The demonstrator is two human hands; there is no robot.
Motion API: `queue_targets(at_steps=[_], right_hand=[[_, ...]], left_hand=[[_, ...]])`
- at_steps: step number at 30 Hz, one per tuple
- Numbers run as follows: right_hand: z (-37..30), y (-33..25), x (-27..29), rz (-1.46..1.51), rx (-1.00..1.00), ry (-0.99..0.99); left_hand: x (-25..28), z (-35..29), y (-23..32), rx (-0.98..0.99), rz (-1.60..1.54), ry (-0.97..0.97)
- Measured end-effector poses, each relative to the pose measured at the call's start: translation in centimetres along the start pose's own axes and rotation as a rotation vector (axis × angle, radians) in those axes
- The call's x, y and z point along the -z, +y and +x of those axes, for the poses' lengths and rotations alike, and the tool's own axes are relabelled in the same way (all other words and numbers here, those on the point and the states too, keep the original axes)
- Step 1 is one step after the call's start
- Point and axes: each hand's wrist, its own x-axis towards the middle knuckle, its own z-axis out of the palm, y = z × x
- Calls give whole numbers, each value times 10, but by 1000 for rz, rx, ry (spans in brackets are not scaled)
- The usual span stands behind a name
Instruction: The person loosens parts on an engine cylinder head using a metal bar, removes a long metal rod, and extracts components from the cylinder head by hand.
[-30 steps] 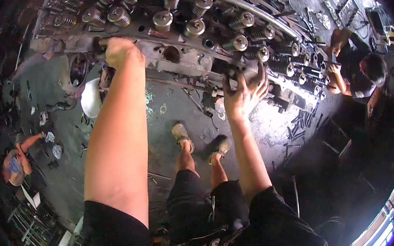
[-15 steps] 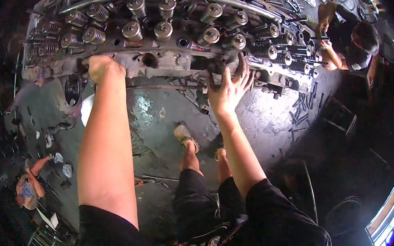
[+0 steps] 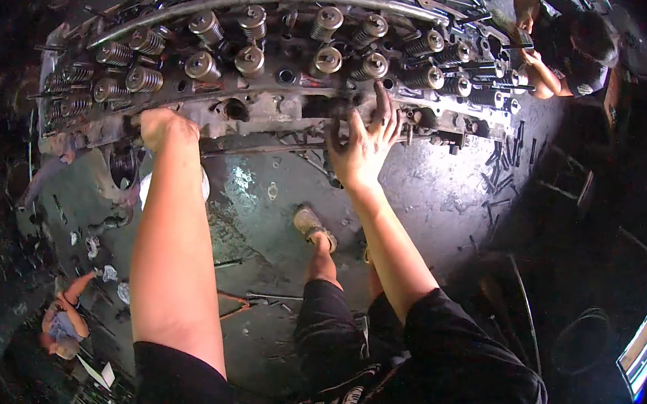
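A long, greasy engine cylinder head [image 3: 267, 103] with rows of valve springs [image 3: 249, 60] spans the upper part of the view. My left hand [image 3: 165, 128] is closed at its near edge toward the left, knuckles up; most of its fingers are hidden, and they seem wrapped around the metal. Farther right, my right hand [image 3: 365, 150] lies against the same edge with fingers spread. Its dark-stained fingertips reach onto the head, close to the front row of springs. The thumb side is near a dark rectangular opening.
Another person [image 3: 579, 55] works at the head's far right end. A second person [image 3: 67, 317] is low at the far left. Loose dark bolts or rods [image 3: 508, 161] lie on the floor at right. A pale round object [image 3: 145, 189] shows behind my left forearm.
The cylinder head and both my hands appear slightly farther left in the picture, as the view has shifted. Both hands keep their places on the head's edge.
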Motion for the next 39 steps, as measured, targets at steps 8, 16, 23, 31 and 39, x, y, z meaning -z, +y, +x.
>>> queue_targets(at_steps=[8,16,23,31,39], right_hand=[[1,4,-14,-85,47,25],[2,0,-1,-20,-54,6],[-4,-4,-16,49,-11,3],[-26,17,16,70,-168,-151],[16,5,22,-159,-54,-465]], left_hand=[[-8,-43,30,130,-409,158],[-10,-69,39,245,-300,350],[0,-71,43,56,-376,232],[-14,-120,51,23,-646,-37],[-7,-80,39,105,-385,298]])
